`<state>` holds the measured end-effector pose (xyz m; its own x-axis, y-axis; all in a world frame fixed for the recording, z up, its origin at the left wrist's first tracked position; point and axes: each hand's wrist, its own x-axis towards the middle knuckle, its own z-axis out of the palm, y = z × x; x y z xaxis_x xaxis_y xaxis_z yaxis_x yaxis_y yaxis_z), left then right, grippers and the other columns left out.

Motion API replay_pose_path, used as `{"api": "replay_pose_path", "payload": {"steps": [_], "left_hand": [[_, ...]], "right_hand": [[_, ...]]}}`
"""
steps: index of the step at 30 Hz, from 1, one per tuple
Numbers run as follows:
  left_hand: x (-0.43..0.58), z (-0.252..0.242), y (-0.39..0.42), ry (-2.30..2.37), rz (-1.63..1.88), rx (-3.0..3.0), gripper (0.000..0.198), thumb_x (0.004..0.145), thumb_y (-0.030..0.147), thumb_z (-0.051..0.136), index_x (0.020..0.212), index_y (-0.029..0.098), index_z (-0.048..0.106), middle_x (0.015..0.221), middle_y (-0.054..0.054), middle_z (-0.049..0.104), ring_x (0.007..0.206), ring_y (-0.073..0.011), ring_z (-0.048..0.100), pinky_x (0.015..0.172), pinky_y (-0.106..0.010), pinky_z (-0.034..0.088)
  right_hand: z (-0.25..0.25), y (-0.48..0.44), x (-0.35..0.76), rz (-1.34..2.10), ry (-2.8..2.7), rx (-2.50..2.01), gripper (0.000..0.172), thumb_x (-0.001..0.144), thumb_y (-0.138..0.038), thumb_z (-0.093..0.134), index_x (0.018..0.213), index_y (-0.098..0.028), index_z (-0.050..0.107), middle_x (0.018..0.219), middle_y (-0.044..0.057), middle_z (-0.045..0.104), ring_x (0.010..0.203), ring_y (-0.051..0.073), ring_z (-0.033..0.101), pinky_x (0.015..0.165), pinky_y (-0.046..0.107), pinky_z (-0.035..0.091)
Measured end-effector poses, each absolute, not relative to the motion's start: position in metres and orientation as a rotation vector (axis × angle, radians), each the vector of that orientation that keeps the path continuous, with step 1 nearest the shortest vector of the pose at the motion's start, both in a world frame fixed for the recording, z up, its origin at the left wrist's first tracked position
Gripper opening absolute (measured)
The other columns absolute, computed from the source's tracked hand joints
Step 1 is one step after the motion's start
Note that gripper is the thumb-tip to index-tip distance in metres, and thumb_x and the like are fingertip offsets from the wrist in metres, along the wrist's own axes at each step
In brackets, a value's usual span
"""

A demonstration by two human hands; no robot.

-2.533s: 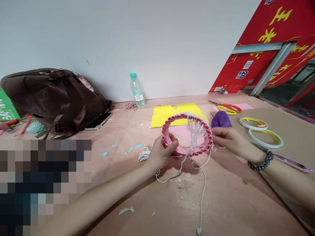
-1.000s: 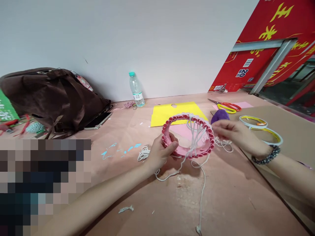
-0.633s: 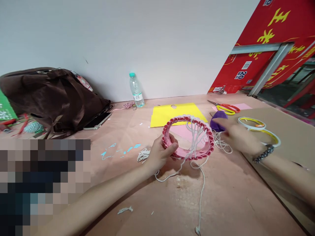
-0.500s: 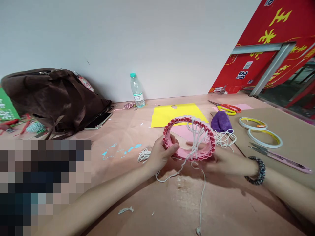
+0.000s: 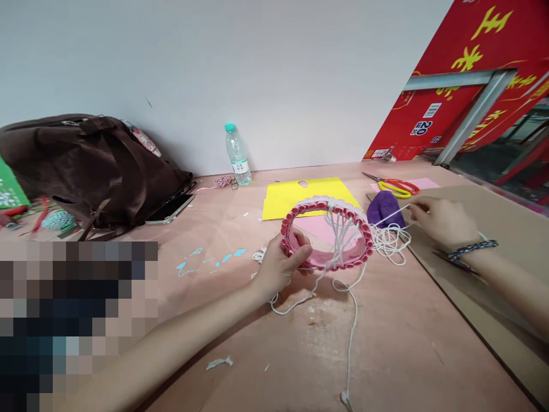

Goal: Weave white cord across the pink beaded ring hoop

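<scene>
Craft workspace; scissors (image 5: pixel 397 187), coloured paper (image 5: pixel 309 195) (yellow, pink)

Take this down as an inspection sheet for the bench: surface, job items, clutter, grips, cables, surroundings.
Surface: pinkish wooden board with blue paint marks; cardboard sheet at right.
Job items: pink ring edged with red caps, strung with white cord, which also lies coiled beside a purple cloth bundle.
Clutter: brown backpack, phone, water bottle, yellow card, scissors.
Grips: left hand holds the ring; right hand pinches a cord strand.
Cables: nothing seen.
Surroundings: white wall, red printed banner behind a metal bar.
</scene>
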<state>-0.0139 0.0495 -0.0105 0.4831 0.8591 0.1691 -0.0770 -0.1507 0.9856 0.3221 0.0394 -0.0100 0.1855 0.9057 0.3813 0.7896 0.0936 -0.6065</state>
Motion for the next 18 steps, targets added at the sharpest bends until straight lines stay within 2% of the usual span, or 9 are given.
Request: {"api": "replay_pose_path", "payload": {"steps": [1, 3, 4, 6, 9, 12, 14, 16, 18], "left_hand": [[-0.014, -0.01, 0.05, 0.724, 0.949, 1.505, 0.038, 0.073, 0.05, 0.064, 0.075, 0.017, 0.046, 0.066, 0.003, 0.048, 0.051, -0.0082, 0.046, 0.047, -0.02, 0.04], [-0.014, -0.009, 0.049, 0.727, 0.947, 1.519, 0.039, 0.073, 0.051, 0.064, 0.074, 0.017, 0.047, 0.065, 0.003, 0.047, 0.051, -0.0076, 0.043, 0.048, -0.02, 0.037], [-0.014, -0.009, 0.049, 0.725, 0.947, 1.529, 0.038, 0.073, 0.051, 0.064, 0.074, 0.017, 0.047, 0.065, 0.003, 0.047, 0.052, -0.0076, 0.042, 0.049, -0.02, 0.036], [-0.014, -0.009, 0.047, 0.721, 0.948, 1.565, 0.035, 0.074, 0.048, 0.064, 0.074, 0.016, 0.049, 0.065, 0.003, 0.048, 0.054, -0.0084, 0.043, 0.051, -0.021, 0.035], [-0.014, -0.011, 0.043, 0.735, 0.933, 1.636, 0.03, 0.076, 0.043, 0.064, 0.074, 0.016, 0.05, 0.065, 0.003, 0.05, 0.057, -0.0101, 0.046, 0.055, -0.022, 0.037], [-0.014, -0.01, 0.045, 0.733, 0.886, 1.746, 0.028, 0.076, 0.043, 0.064, 0.079, 0.017, 0.053, 0.071, 0.001, 0.053, 0.065, -0.013, 0.05, 0.061, -0.024, 0.039], [-0.018, -0.005, 0.052, 0.715, 0.809, 1.887, 0.027, 0.077, 0.042, 0.063, 0.087, 0.018, 0.056, 0.083, -0.002, 0.058, 0.075, -0.0165, 0.054, 0.068, -0.027, 0.041], [-0.025, 0.002, 0.064, 0.702, 0.686, 2.087, 0.028, 0.079, 0.039, 0.062, 0.098, 0.02, 0.058, 0.098, -0.007, 0.061, 0.089, -0.0206, 0.055, 0.079, -0.031, 0.041], [-0.036, 0.01, 0.08, 0.733, 0.535, 2.311, 0.028, 0.077, 0.039, 0.064, 0.099, 0.021, 0.062, 0.099, -0.008, 0.063, 0.092, -0.0227, 0.054, 0.082, -0.034, 0.04]], "right_hand": [[-0.01, 0.037, 0.315, 0.168, -1.637, -1.724, 0.012, 0.076, -0.015, 0.051, 0.074, -0.018, 0.063, 0.065, 0.008, 0.06, 0.058, 0.022, 0.054, 0.056, 0.034, 0.036], [-0.009, 0.03, 0.288, 0.17, -1.721, -1.734, 0.027, 0.071, -0.011, 0.055, 0.094, -0.019, 0.066, 0.075, 0.008, 0.065, 0.067, 0.024, 0.059, 0.062, 0.035, 0.041], [-0.007, 0.024, 0.271, 0.238, -1.814, -1.693, 0.038, 0.07, -0.012, 0.057, 0.106, -0.021, 0.065, 0.08, 0.007, 0.067, 0.071, 0.024, 0.061, 0.065, 0.035, 0.044], [-0.005, 0.011, 0.235, 0.57, -2.06, -1.445, 0.042, 0.074, -0.018, 0.059, 0.115, -0.026, 0.061, 0.091, 0.004, 0.069, 0.076, 0.021, 0.063, 0.071, 0.034, 0.049], [-0.001, -0.01, 0.196, 0.989, -2.184, -1.077, 0.041, 0.075, -0.029, 0.067, 0.115, -0.028, 0.061, 0.1, 0.003, 0.068, 0.093, 0.022, 0.062, 0.085, 0.035, 0.05], [0.001, -0.018, 0.185, 1.078, -2.002, -1.048, 0.042, 0.076, -0.036, 0.067, 0.116, -0.027, 0.06, 0.098, 0.004, 0.068, 0.098, 0.023, 0.061, 0.089, 0.038, 0.049], [-0.001, -0.016, 0.189, 1.1, -1.853, -1.111, 0.031, 0.08, -0.039, 0.063, 0.107, -0.025, 0.063, 0.09, 0.004, 0.068, 0.09, 0.021, 0.063, 0.081, 0.036, 0.052], [-0.004, -0.01, 0.198, 1.149, -1.727, -1.16, 0.021, 0.083, -0.043, 0.058, 0.083, -0.022, 0.066, 0.072, 0.003, 0.065, 0.07, 0.018, 0.062, 0.065, 0.03, 0.053], [-0.007, -0.003, 0.207, 1.178, -1.579, -1.163, 0.033, 0.085, -0.045, 0.054, 0.065, -0.02, 0.061, 0.059, 0.002, 0.059, 0.055, 0.014, 0.056, 0.052, 0.026, 0.047]]}}
